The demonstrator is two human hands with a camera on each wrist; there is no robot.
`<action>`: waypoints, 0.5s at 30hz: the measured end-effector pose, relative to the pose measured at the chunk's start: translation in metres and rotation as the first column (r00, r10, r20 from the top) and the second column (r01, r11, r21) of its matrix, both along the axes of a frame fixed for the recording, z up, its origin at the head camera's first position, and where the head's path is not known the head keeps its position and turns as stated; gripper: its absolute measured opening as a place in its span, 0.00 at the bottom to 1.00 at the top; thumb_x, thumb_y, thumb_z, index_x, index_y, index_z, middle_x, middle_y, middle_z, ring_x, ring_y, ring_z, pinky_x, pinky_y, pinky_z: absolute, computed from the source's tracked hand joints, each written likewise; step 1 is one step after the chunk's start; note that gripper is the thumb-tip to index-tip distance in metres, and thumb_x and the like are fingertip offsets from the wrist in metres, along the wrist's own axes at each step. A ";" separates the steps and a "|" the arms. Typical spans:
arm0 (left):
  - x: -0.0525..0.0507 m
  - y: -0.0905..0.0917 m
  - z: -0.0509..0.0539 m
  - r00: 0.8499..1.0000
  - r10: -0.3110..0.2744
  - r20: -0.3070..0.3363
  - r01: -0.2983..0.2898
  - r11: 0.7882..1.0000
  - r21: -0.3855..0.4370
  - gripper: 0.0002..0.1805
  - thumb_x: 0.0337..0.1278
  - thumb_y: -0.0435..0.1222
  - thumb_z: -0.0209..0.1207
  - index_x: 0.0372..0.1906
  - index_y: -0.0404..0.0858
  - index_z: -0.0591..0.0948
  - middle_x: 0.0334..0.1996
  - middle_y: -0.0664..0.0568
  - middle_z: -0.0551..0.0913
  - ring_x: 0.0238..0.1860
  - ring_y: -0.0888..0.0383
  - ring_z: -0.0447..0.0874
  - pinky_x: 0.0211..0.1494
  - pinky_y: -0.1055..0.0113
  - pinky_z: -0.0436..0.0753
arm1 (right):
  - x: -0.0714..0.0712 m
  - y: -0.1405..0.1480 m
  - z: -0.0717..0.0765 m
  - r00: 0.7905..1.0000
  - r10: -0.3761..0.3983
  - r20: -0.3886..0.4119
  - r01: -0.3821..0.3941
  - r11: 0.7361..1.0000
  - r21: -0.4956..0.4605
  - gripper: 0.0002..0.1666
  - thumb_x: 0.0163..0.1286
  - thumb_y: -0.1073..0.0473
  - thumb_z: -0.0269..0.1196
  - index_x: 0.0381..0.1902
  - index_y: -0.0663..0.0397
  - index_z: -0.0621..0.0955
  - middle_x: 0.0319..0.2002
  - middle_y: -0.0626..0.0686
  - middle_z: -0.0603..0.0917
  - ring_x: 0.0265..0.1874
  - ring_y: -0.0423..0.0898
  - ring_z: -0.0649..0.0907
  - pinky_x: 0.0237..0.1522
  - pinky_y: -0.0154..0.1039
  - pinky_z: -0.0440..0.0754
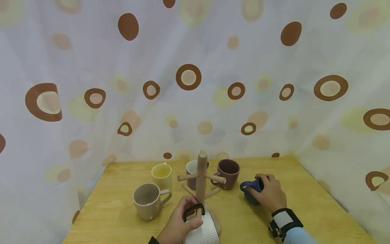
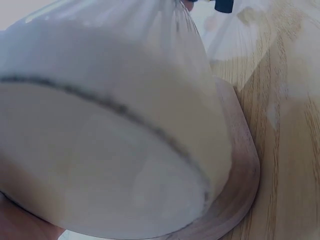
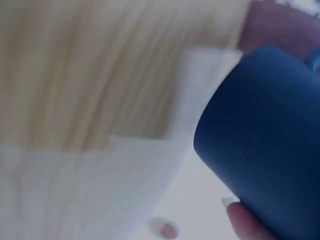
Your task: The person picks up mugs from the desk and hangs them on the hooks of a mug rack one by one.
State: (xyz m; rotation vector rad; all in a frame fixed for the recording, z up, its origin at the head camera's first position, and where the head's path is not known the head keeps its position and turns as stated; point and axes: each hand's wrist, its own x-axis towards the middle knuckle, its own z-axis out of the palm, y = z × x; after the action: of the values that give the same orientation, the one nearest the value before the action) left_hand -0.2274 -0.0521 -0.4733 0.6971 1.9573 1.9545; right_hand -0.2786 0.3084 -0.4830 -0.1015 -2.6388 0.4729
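In the head view my left hand [image 1: 178,222] holds a white ribbed mug [image 1: 203,232] with a black handle [image 1: 193,209], fingers at the handle and thumb on the mug's side. The mug lies tilted against a wooden mug tree [image 1: 201,183], and a low peg shows at the handle's loop. In the left wrist view the white mug [image 2: 125,65] fills most of the picture, above the tree's base [image 2: 245,165]. To the right, my right hand [image 1: 272,195] grips a blue mug [image 1: 251,198] tipped over at the table. The right wrist view shows the blue mug [image 3: 260,140] between fingers and thumb.
A beige mug [image 1: 147,203] and a yellow mug [image 1: 162,178] stand left of the tree. Behind it are a white-and-grey mug [image 1: 191,167], partly hidden, and a dark purple mug [image 1: 229,173]. A patterned curtain [image 1: 195,112] encloses the wooden table [image 1: 106,203] at the back and sides.
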 end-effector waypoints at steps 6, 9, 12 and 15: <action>-0.002 -0.003 -0.001 1.000 -0.020 0.023 0.020 1.000 0.017 0.25 0.61 0.41 0.62 0.56 0.38 0.65 0.62 0.44 0.73 0.67 0.48 0.68 0.70 0.44 0.66 | 0.028 -0.051 0.020 0.999 0.043 -0.014 -0.045 0.963 -0.264 0.39 0.64 0.30 0.61 0.58 0.55 0.75 0.58 0.68 0.70 0.53 0.67 0.74 0.46 0.63 0.80; -0.003 -0.002 -0.003 1.000 -0.020 0.003 0.020 0.999 0.027 0.25 0.61 0.42 0.62 0.56 0.37 0.65 0.62 0.44 0.74 0.67 0.48 0.67 0.70 0.45 0.66 | 0.035 -0.074 0.029 0.997 0.068 -0.048 -0.079 0.946 -0.314 0.36 0.66 0.34 0.61 0.57 0.56 0.74 0.57 0.67 0.71 0.52 0.64 0.75 0.46 0.61 0.80; -0.005 -0.001 -0.003 1.000 -0.019 0.001 0.019 0.999 0.033 0.26 0.61 0.44 0.62 0.56 0.38 0.65 0.61 0.45 0.74 0.68 0.49 0.67 0.70 0.46 0.67 | 0.040 -0.091 0.034 0.996 0.069 -0.064 -0.087 0.938 -0.335 0.32 0.66 0.39 0.64 0.56 0.57 0.75 0.55 0.65 0.72 0.50 0.61 0.75 0.45 0.58 0.81; -0.006 -0.001 -0.002 1.000 -0.011 0.006 0.011 0.999 0.033 0.26 0.62 0.45 0.62 0.56 0.38 0.66 0.61 0.44 0.74 0.68 0.48 0.68 0.70 0.45 0.67 | 0.042 -0.102 0.037 0.995 0.076 -0.066 -0.095 0.921 -0.378 0.32 0.66 0.42 0.66 0.57 0.58 0.74 0.55 0.64 0.72 0.51 0.60 0.75 0.47 0.59 0.79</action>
State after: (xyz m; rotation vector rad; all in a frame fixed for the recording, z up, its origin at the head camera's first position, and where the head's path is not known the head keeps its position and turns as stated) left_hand -0.2330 -0.0531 -0.4755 0.7078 1.9179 1.9845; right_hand -0.2366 0.2065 -0.4456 -0.0939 -2.4763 1.0020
